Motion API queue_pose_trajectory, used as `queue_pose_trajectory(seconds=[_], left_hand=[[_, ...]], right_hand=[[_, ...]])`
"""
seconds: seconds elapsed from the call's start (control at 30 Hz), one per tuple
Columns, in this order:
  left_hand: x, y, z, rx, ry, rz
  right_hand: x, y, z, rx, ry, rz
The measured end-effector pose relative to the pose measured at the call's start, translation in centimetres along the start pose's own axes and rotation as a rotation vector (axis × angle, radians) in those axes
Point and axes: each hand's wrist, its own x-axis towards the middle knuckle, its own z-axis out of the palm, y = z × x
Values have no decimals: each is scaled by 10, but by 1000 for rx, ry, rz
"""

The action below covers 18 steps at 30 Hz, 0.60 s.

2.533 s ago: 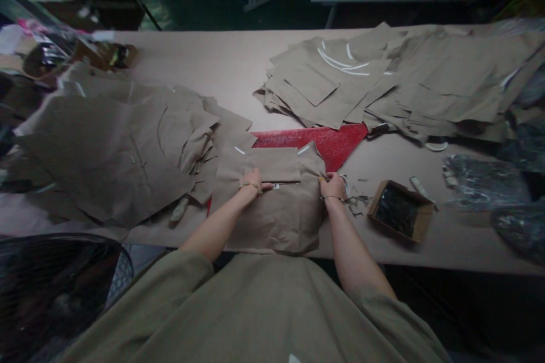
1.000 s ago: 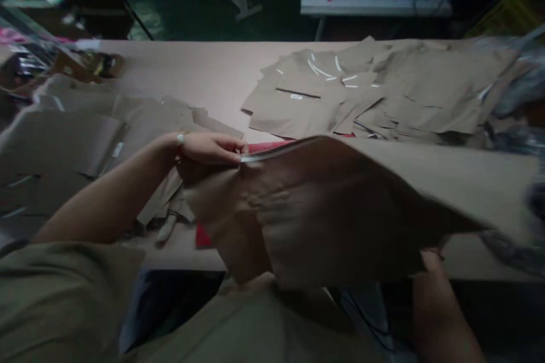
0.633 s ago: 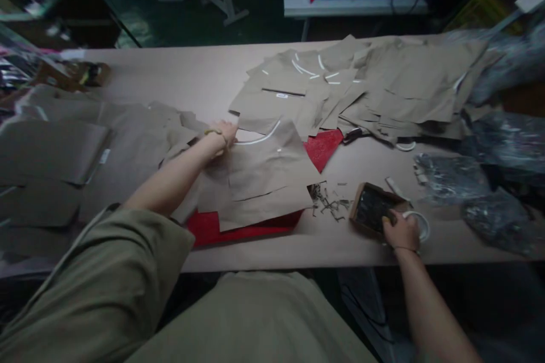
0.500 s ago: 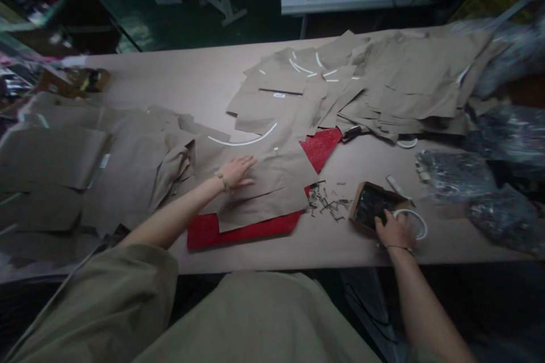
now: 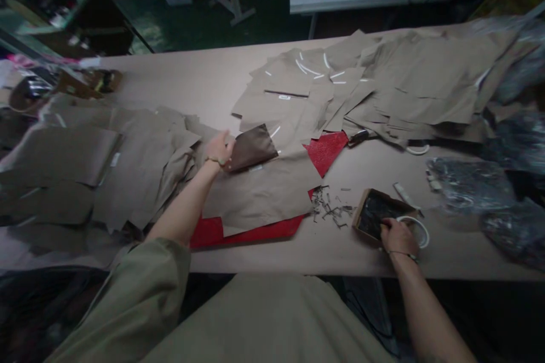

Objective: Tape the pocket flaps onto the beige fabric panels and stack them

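Dark fabric piece (image 5: 252,147) pinched by left hand (image 5: 219,150), long axis pointing right, centre frame. Right hand (image 5: 398,236) at cardboard box (image 5: 361,210), grip unclear.

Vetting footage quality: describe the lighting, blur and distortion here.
Head view: dim, the room beyond the table almost black. Head view: wide-angle lens bows the table's far edge. Head view: left hand holding the dark brown piece and right hand fairly sharp; plastic bags smeared.
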Motion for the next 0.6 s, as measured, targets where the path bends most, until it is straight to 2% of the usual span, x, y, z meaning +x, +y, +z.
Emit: queue_pose_trajectory(seconds=[0.03, 0.07, 0.1, 0.13, 0.2, 0.23, 0.3, 0.37, 0.5, 0.6], left_hand=[[5, -4, -8, 5, 186, -57], [4, -6, -10, 11, 303, -88], [-4, -4, -7, 20, 326, -82], [-15, 1, 1, 33, 262, -60], [-40, 19, 28, 75, -16, -24], [-50, 30, 44, 99, -119, -43], [-59, 52, 71, 131, -247, -119], [-56, 68, 86, 135, -313, -187], [-49, 76, 87, 148, -380, -236], [-67, 68, 82, 178, -456, -196]], right_hand=[[3, 3, 3, 14, -3, -2], [7, 6, 6, 32, -9, -7], [11, 9, 9, 53, -17, -15], [14, 12, 12, 72, -22, -25], [19, 16, 16, 88, 1, -53], [19, 17, 18, 85, 29, -66], [17, 18, 17, 78, 97, -79], [11, 16, 13, 93, 146, -92], [-4, 7, 1, 150, 160, -133], [-10, 0, -2, 141, 142, -163]])
